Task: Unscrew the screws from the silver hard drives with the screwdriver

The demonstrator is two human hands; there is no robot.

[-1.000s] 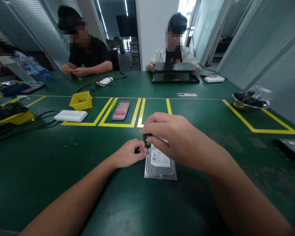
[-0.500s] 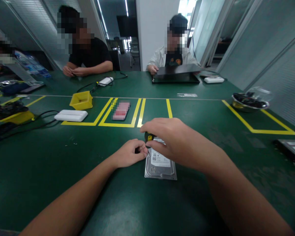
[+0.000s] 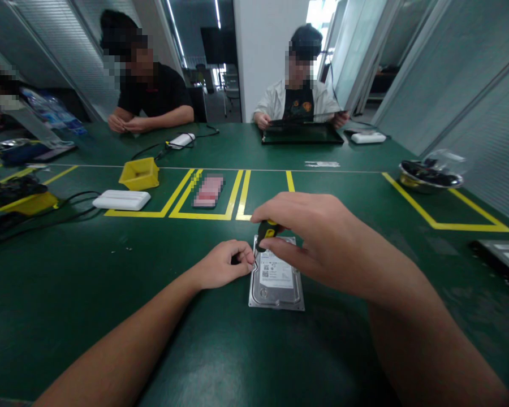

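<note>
A silver hard drive [image 3: 275, 294] with a white label lies flat on the green table in front of me. My right hand [image 3: 309, 232] is closed around the black and yellow handle of a screwdriver [image 3: 266, 234] over the drive's left side. The screwdriver leans, its short shaft pointing down at the drive's left edge. At that same edge, beside the screwdriver's tip, my left hand [image 3: 224, 264] has its thumb and fingers curled together. Whatever may be between those fingertips is hidden.
A phone [image 3: 209, 191] lies inside yellow tape lines, near a yellow bin [image 3: 139, 173] and a white power strip [image 3: 121, 200]. A metal bowl [image 3: 430, 176] and another drive-like device [image 3: 504, 260] are on the right. Across the table, one person holds a dark panel [image 3: 305, 120]; another sits at left.
My right hand has shifted slightly right, tilting the screwdriver handle that way and showing more of the drive. My left hand stays put. The person opposite has turned the dark panel.
</note>
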